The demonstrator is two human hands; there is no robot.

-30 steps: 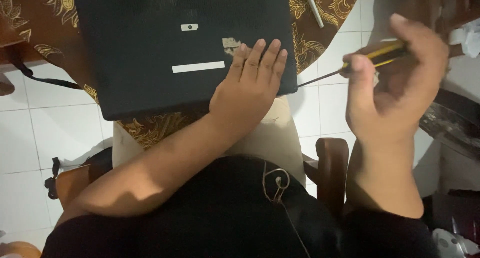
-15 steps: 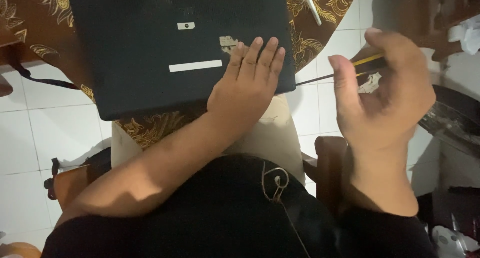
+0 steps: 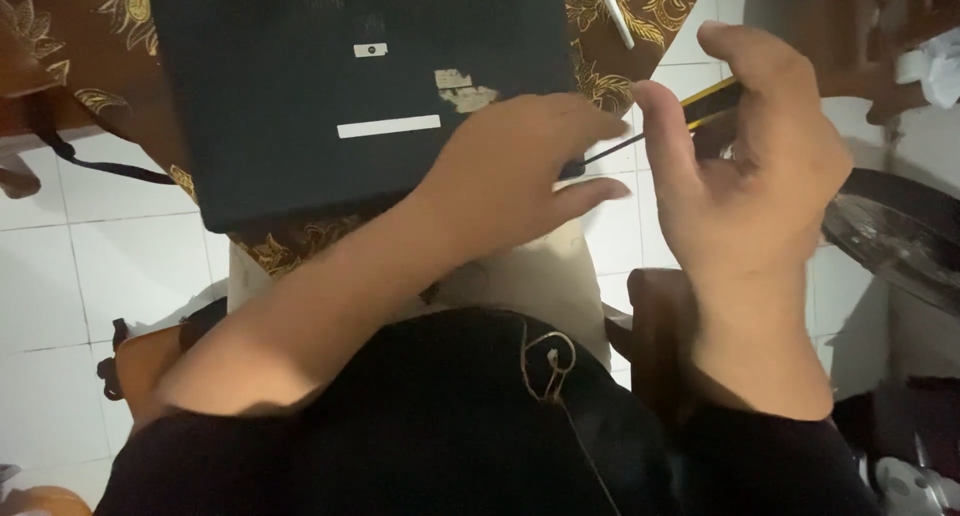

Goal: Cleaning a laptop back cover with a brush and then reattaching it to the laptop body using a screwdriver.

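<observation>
Your left hand [image 3: 510, 176] lies flat, fingers loose, on near right corner of black laptop [image 3: 300, 86], pinning it to patterned surface [image 3: 610, 16]. Your right hand [image 3: 750, 166] pinches yellow-black screwdriver [image 3: 700, 101], shaft angled toward that corner, tip hidden behind left fingers.

Home room, white tiled floor [image 3: 120, 266]; batik-patterned tablecloth [image 3: 620, 26], wooden chair [image 3: 655, 326] beside table

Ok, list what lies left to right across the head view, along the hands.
Black cable → black laptop base → left hand → screwdriver → right hand → white cloth.
</observation>
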